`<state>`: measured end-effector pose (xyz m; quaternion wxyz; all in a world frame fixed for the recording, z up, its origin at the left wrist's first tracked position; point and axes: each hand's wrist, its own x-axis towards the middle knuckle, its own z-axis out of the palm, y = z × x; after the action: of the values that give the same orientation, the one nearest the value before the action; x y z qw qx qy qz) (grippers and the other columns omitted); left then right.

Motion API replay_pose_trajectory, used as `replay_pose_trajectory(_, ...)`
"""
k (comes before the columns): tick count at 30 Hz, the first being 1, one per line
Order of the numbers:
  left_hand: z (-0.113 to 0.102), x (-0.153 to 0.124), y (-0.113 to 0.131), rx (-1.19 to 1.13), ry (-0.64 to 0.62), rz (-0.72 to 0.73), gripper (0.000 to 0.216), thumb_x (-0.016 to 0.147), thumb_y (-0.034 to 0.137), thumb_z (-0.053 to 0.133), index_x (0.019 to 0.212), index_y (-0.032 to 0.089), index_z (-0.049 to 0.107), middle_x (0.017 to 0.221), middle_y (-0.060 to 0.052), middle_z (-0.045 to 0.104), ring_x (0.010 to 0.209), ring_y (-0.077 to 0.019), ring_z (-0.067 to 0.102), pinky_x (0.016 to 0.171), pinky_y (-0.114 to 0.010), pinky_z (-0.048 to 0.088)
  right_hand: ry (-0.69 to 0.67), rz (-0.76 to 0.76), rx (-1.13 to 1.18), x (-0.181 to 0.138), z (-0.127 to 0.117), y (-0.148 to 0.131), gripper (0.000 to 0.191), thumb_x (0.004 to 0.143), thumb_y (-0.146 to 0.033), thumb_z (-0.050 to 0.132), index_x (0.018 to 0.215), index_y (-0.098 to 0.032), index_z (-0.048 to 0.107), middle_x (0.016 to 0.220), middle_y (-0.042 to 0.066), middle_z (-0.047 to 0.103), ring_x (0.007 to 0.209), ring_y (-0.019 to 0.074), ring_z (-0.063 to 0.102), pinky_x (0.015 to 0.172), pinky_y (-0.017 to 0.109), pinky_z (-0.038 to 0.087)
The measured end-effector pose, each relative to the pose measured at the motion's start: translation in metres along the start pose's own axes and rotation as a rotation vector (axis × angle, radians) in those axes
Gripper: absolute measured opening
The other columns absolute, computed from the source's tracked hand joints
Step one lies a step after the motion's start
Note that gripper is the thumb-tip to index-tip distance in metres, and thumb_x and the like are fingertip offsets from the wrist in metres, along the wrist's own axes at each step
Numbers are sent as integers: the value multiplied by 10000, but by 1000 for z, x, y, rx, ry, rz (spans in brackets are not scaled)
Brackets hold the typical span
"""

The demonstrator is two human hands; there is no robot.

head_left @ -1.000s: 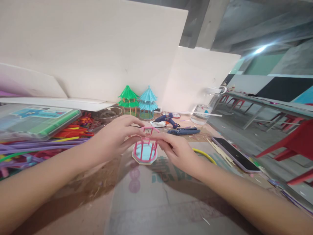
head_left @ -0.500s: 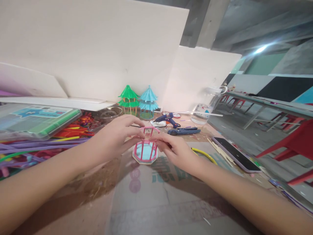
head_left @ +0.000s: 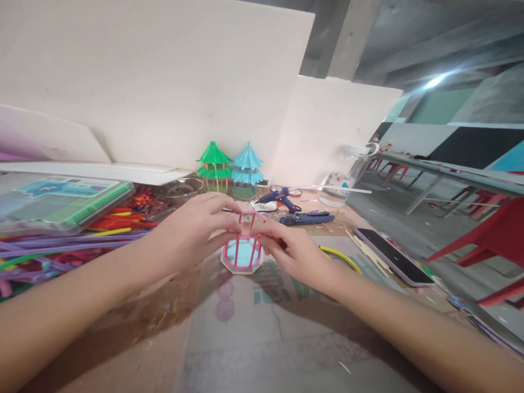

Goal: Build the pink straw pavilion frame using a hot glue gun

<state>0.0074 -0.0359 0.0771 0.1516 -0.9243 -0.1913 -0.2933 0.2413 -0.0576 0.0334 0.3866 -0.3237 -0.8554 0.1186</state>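
Observation:
A small pavilion frame [head_left: 237, 252] with pink posts and rings stands upright on a pale blue octagonal base, in the middle of the head view. My left hand [head_left: 200, 224] reaches in from the left, its thumb and fingers closed on the upper left side of the frame. On the opposite side, my right hand [head_left: 289, 243] pinches the frame near a right-hand post. My fingertips cover part of the upper posts and ring, so the exact contact is hard to see. Behind the frame stand a green model pavilion [head_left: 213, 164] and a light blue model pavilion [head_left: 248, 166].
A blue glue gun [head_left: 280, 199] and dark blue pliers-like tool [head_left: 307, 218] lie behind my right hand. Purple pipe cleaners [head_left: 73, 245] and a plastic case [head_left: 65, 202] are at left. To the right are a phone [head_left: 393, 256], thin sticks [head_left: 370, 254] and a clear jug [head_left: 341, 180].

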Motion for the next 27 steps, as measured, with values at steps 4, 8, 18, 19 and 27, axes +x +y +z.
replay_pose_trajectory(4, 0, 0, -2, 2, 35, 6, 173, 966, 241, 514, 984, 232, 685, 1109, -69, 684, 1021, -181, 631, 860, -339, 510, -8, -3, 8, 0, 0, 0, 231, 940, -179, 461, 1069, -184, 653, 822, 24, 700, 614, 114, 570, 563, 214, 397)
replay_pose_trajectory(8, -2, 1, 0, 3, 26, 18, 174, 964, 221, 503, 998, 218, 674, 1118, -79, 684, 1016, -188, 633, 854, -344, 516, -14, 13, 2, 0, 1, 0, 219, 944, -190, 462, 1047, -188, 654, 810, 24, 693, 626, 117, 576, 567, 213, 402)
replay_pose_trajectory(18, 0, -1, 2, 6, -29, -6, 174, 951, 207, 523, 1049, 238, 664, 1218, -74, 652, 1093, -195, 605, 923, -369, 497, -27, 42, -8, 1, 0, 1, 223, 946, -205, 452, 1049, -193, 650, 812, 27, 690, 612, 118, 569, 581, 221, 427)
replay_pose_trajectory(19, 0, -2, 2, 3, -33, -7, 173, 951, 208, 522, 1043, 239, 666, 1217, -73, 651, 1096, -195, 603, 924, -370, 498, -27, 45, -1, 0, 0, 1, 221, 947, -209, 452, 1050, -194, 647, 822, 30, 695, 619, 121, 576, 586, 225, 436)
replay_pose_trajectory(27, 0, -2, 2, 18, -32, -5, 177, 954, 212, 512, 1034, 229, 669, 1204, -88, 653, 1096, -210, 607, 908, -379, 506, 52, -69, -90, 2, -1, -3, 114, 932, -212, 506, 963, -187, 612, 893, 69, 692, 769, 165, 634, 673, 267, 490)
